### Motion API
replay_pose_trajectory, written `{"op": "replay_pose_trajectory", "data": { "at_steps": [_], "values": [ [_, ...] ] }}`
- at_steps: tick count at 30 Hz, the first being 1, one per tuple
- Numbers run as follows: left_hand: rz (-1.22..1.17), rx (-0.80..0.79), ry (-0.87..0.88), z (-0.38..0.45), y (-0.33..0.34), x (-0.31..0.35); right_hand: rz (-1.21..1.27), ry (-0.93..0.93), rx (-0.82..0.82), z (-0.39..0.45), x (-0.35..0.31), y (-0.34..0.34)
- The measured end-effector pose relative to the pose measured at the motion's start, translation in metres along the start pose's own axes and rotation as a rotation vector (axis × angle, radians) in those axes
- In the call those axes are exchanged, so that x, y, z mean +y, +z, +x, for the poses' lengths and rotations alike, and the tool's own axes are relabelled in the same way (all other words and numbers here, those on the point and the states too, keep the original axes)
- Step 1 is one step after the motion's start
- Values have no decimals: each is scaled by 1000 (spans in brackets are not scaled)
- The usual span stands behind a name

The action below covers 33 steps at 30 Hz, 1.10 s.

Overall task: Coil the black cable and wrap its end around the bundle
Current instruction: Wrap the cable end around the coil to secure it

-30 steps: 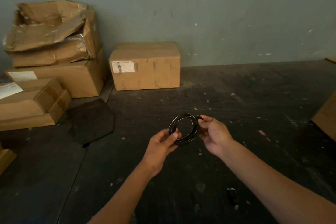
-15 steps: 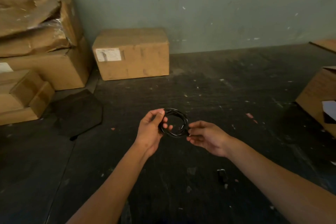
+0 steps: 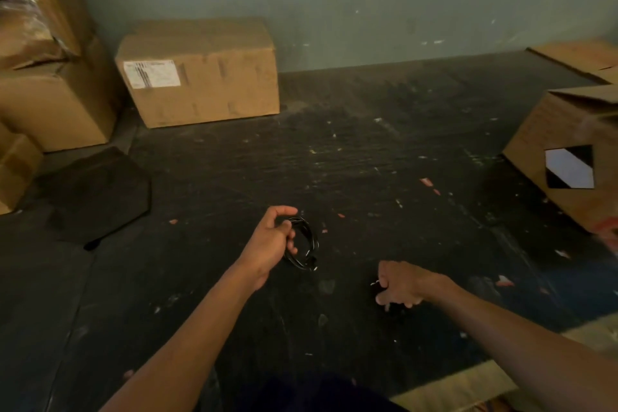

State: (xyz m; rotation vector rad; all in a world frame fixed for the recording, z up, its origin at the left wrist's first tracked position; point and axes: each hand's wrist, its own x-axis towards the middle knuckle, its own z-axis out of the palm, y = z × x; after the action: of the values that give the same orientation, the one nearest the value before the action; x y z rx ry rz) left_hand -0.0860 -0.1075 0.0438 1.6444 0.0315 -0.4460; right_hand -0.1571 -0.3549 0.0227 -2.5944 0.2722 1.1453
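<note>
The black cable (image 3: 302, 244) is a small coil of several loops, held upright above the dark floor. My left hand (image 3: 272, 241) grips the coil's left side, with the thumb above and the fingers through the loop. My right hand (image 3: 399, 288) is off the cable, low and to the right. Its fingers curl down over a small dark object (image 3: 394, 308) on the floor. I cannot tell whether they grip it. The cable's end is not distinguishable within the bundle.
A labelled cardboard box (image 3: 200, 73) stands by the wall, with stacked boxes (image 3: 50, 84) at the left. Another box with a black-and-white diamond label (image 3: 568, 157) sits at the right. A flat dark sheet (image 3: 97, 191) lies on the floor at the left.
My right hand has let go of the coil and dropped down to the right, onto the floor. My left hand alone keeps the coil. The view has shifted to the right.
</note>
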Motion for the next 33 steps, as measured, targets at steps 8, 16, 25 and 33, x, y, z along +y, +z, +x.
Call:
{"op": "replay_pose_trajectory", "data": {
  "at_steps": [8, 16, 25, 33],
  "values": [
    [205, -102, 9, -10, 1, -2, 279, -233, 208, 6, -17, -11],
    [144, -93, 17, -17, 5, 11, 336, -615, 539, -10, -74, -34],
    [32, -3, 78, -23, -10, 23, 354, -764, 663, -26, -107, -41],
    [150, -14, 166, -24, -15, 31, 444, -827, 672, -29, -112, -43]
  ]
}}
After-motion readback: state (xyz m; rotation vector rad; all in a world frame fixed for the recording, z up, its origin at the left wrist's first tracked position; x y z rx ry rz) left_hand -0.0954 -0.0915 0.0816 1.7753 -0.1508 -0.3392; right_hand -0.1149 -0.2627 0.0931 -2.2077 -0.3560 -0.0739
